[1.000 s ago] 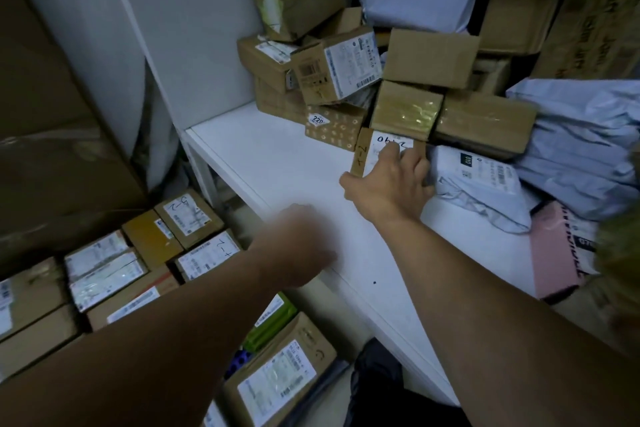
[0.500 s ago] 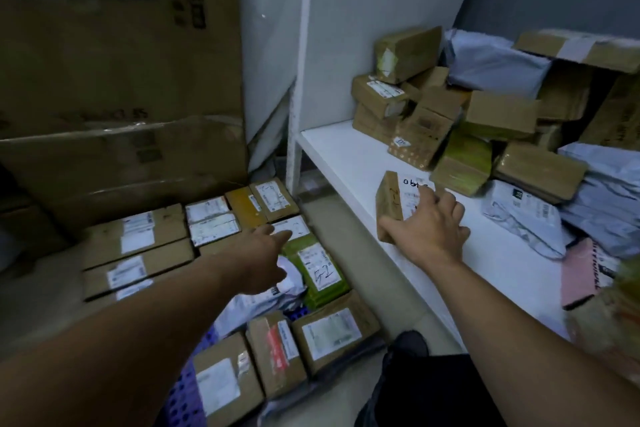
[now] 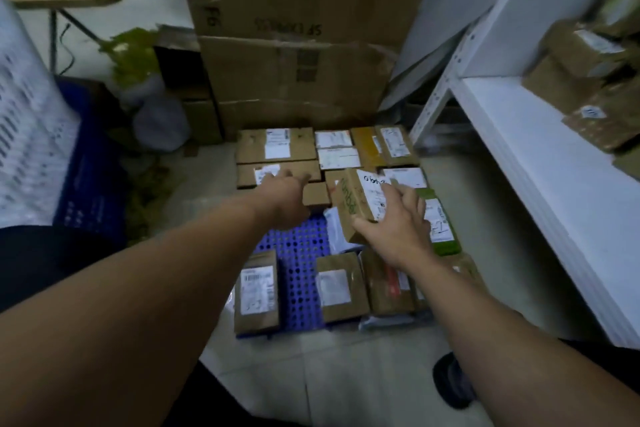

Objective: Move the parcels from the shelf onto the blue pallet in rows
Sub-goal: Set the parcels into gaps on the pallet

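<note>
Tiled floor (image 3: 346, 374), dim storeroom. Far left of the blue pallet (image 3: 298, 255): a white perforated bin (image 3: 31, 135), then a dark blue crate (image 3: 90, 191) and green foliage (image 3: 133, 56), blurred. Behind the pallet: tall stacked cardboard cartons (image 3: 294, 45). On the pallet: labelled parcels in rows along its far side (image 3: 277, 146) and near edge (image 3: 258, 291), with bare blue grid between them. Left hand (image 3: 281, 199): arm stretched forward over the pallet's left half, fingers extended toward a long far-side box, holding nothing; contact with the box cannot be told. Right hand (image 3: 398, 231): arm stretched over the pallet's right half, grasping a brown parcel (image 3: 358, 199) with a handwritten white label and green writing on its side. The thumb is on the parcel's near corner and the fingers are spread over the label. The parcel is tilted, above the pallet's middle, just beside the left hand. Right of the pallet: a white shelf (image 3: 554, 167) carrying a blurred heap of brown parcels (image 3: 595, 80), well apart from both hands.
</note>
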